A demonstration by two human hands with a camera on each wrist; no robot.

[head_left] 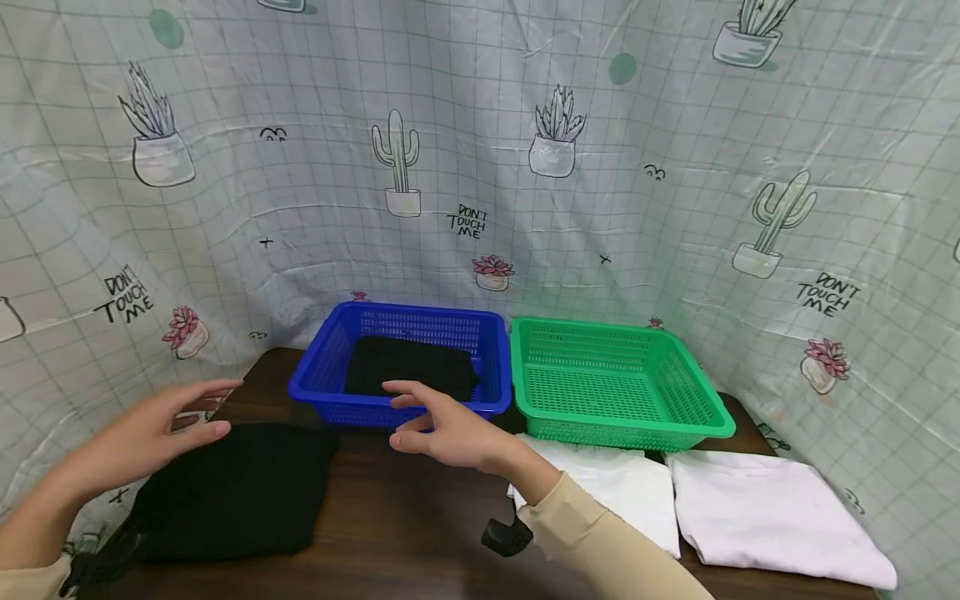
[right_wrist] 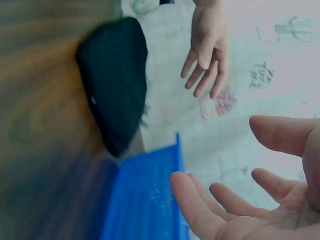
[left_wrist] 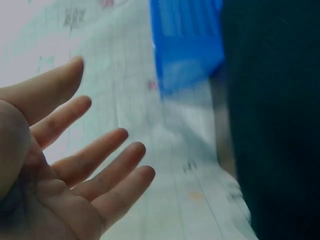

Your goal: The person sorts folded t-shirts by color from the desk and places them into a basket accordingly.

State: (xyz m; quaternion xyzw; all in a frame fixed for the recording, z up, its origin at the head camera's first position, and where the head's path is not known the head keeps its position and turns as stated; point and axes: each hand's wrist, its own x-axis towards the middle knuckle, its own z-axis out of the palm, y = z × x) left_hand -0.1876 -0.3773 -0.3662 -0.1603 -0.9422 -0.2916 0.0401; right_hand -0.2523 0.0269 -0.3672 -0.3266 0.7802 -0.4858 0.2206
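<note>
Above the table's left side my left hand [head_left: 168, 425] hovers with fingers spread and holds nothing. Under it lies a folded black cloth [head_left: 243, 492], which fills the right part of the left wrist view. My right hand [head_left: 450, 429] is in the air in front of the blue basket [head_left: 397, 415], its fingers loosely bent and its grasp empty. Inside that basket sits another folded black cloth [head_left: 408, 364]. The right wrist view shows both hands apart, with the black cloth [right_wrist: 115, 85] on the table beyond.
A green basket [head_left: 622, 429] with nothing in it stands right of the blue one. Two folded white cloths lie before it, one [head_left: 615, 492] partly behind my right forearm, the other [head_left: 772, 517] farther right. A cactus-print curtain [head_left: 480, 167] hangs around the dark wooden table [head_left: 397, 517].
</note>
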